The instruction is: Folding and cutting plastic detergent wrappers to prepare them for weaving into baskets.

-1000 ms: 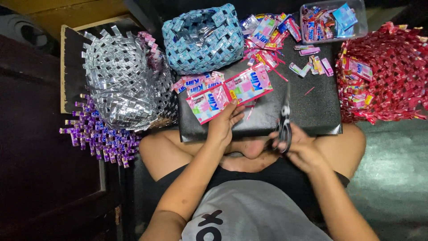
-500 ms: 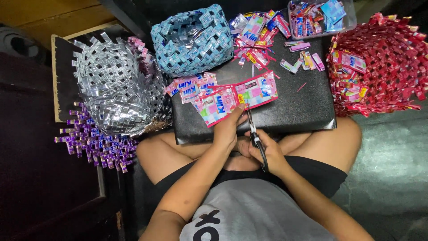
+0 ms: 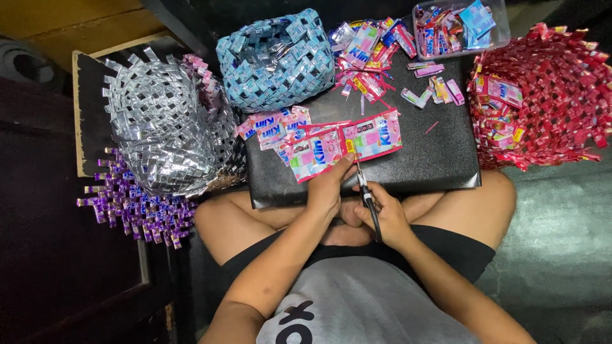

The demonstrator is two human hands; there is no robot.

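I sit cross-legged with a black board (image 3: 440, 162) resting on my legs. My left hand (image 3: 328, 188) pinches the near edge of a pink foil wrapper sheet (image 3: 344, 143) that lies on the board. My right hand (image 3: 386, 216) grips black-handled scissors (image 3: 366, 194), whose blades point up at the sheet's lower edge, right beside my left thumb.
A blue woven basket (image 3: 274, 57) stands behind the board, a silver woven basket (image 3: 169, 137) at left with purple woven work (image 3: 134, 204) below it, and a red woven basket (image 3: 542, 95) at right. Loose wrappers (image 3: 370, 48) and a clear plastic box (image 3: 456, 25) lie at the far edge.
My right hand has brought the scissors from the right side in toward the middle, up to the sheet's edge. My left hand has stayed on the wrapper sheet.
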